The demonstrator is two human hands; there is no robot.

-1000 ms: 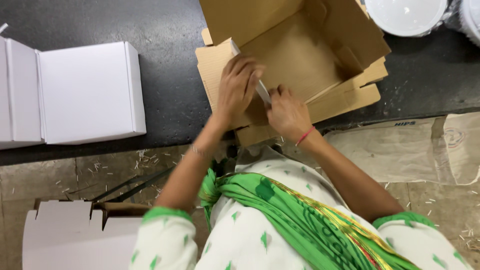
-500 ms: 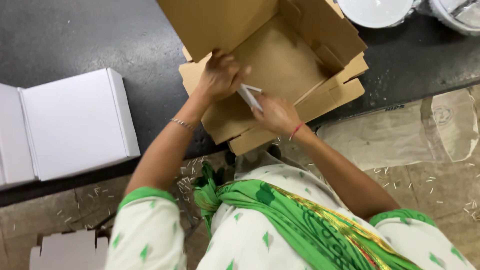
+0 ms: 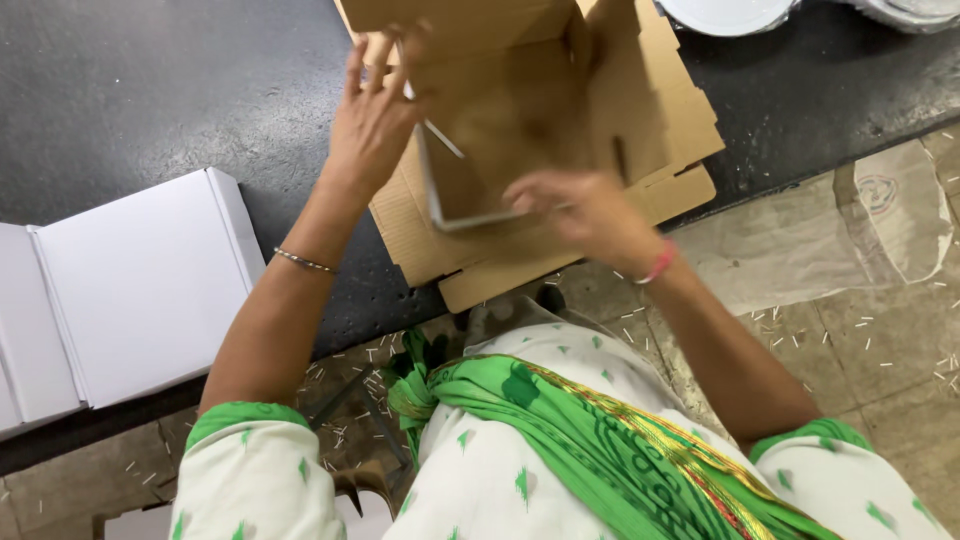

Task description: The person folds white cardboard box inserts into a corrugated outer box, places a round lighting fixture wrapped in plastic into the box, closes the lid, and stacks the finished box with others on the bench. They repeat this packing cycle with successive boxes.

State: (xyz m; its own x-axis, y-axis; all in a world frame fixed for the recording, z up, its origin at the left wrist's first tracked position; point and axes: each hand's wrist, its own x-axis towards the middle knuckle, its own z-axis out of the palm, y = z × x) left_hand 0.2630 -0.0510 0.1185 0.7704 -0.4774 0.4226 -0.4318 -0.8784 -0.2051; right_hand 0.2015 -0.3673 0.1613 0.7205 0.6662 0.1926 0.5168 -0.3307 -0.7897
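Cardboard box [image 3: 540, 120] is what our hands work on: a brown corrugated carton, half-folded, lying on the dark table [image 3: 150, 90] with its near end jutting past the table edge toward our body. We use the box as the landmark. Its long axis runs from the near left corner up to the far right, and its open hollow faces up and toward us, with side walls standing and loose flaps spread flat beneath.

Nearest to us, our right hand [image 3: 585, 210] is at the near rim of the box, blurred by motion; its fingers curl around a thin light strip [image 3: 450, 195] bent into a corner, which lies along the near and left inner edges, though we cannot tell how firmly it pinches. Farther off, our left hand [image 3: 375, 115] lies with fingers spread against the left wall of the box, pressing on the cardboard rather than closing around it.

Left of the box, well apart across bare table, sit white folded boxes [image 3: 140, 300]. Beyond its far right corner, a white round dish [image 3: 725, 12] shows at the frame's top. Right of the box the table runs bare to its edge; below it is floor littered with small clippings [image 3: 860, 330].
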